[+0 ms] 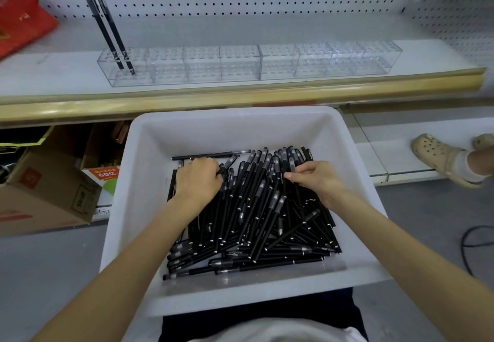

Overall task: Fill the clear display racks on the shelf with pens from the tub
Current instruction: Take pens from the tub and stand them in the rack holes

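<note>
Hands in a white rectangular plastic tub (149,154) of black capped pens (256,208), left hand (199,178) curled over some, right hand (314,178) pinching one, two pens (107,26) standing in far-left clear acrylic display racks (240,62) on the white shelf (53,74).

Count, head view:
- Clear display racks (248,63) on shelf (240,95): 2, end to end, four sections each.
- Pens standing in left rack (112,31): 2.
- White tub (355,170): 1.
- Loose black pens in tub (254,213): too many to count, dozens.
- Hands in tub: 2.
- Cardboard boxes (45,194): at least 2.
</note>
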Tool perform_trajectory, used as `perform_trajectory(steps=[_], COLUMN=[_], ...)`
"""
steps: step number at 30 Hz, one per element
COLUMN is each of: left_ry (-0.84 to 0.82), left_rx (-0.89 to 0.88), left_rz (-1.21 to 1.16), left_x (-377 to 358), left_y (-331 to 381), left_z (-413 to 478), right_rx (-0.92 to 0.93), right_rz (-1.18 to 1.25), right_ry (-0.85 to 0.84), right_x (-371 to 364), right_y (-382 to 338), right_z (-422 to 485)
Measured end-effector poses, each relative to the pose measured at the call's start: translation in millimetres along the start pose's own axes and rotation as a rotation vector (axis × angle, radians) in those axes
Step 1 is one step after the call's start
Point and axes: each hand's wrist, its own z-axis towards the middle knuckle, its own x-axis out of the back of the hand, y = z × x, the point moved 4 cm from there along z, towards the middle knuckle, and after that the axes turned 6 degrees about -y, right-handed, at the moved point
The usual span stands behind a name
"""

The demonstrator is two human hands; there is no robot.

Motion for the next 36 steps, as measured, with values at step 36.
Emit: perform_trajectory(steps=[36], left_ry=[0.521], left_rx=[0.026], left_rz=[-0.835], left_x=[164.2], left_y=[-161.4], left_z=[9.7], right_rx=[0.609], right_rz=[0.131], right_ry=[-0.457], right_x=[-141.2], right_y=[-307.5], right_z=[14.0])
